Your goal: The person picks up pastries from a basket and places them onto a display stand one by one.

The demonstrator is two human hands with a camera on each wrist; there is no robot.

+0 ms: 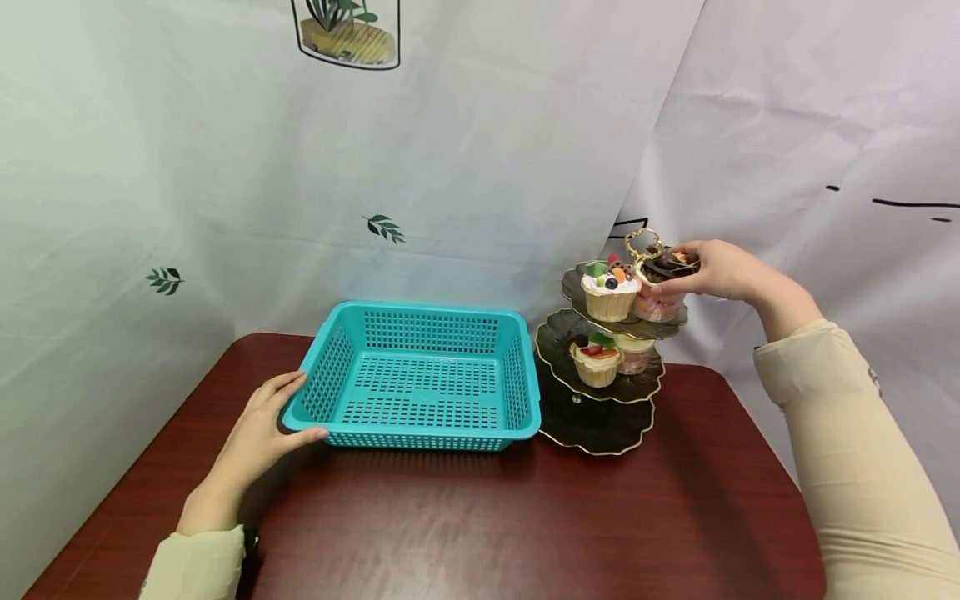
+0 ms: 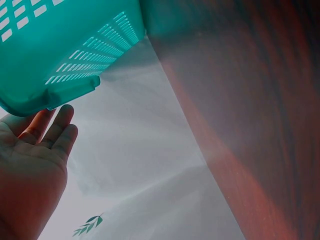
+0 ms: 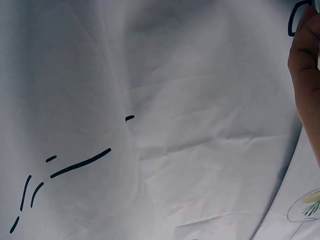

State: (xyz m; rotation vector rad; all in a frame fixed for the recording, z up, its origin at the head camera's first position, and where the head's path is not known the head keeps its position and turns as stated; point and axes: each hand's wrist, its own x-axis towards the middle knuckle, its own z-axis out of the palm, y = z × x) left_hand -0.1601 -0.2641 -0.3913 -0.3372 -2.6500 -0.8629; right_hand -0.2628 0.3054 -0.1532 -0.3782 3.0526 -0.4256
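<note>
My right hand (image 1: 723,271) pinches a chocolate-topped dessert cup (image 1: 657,307) with pink and cream layers, at the top plate of a tiered stand (image 1: 551,354). Only part of that hand (image 3: 307,70) shows in the right wrist view, where the cup is hidden. Beside the cup on the top plate sits a fruit-topped cupcake (image 1: 609,305). At the left, my left hand (image 1: 255,437) touches the front left corner of a turquoise plastic basket (image 1: 431,433), thumb at the front rim. The left wrist view shows its fingers (image 2: 60,125) extended against the basket's rim.
On the stand's middle plate are another fruit-topped cupcake (image 1: 597,365) and a pink-layered dessert cup (image 1: 634,357). The dark bottom plate (image 1: 596,429) has a gold wavy edge. A reddish-brown table (image 1: 480,525) bears everything, with a pale printed cloth (image 1: 465,150) hanging behind.
</note>
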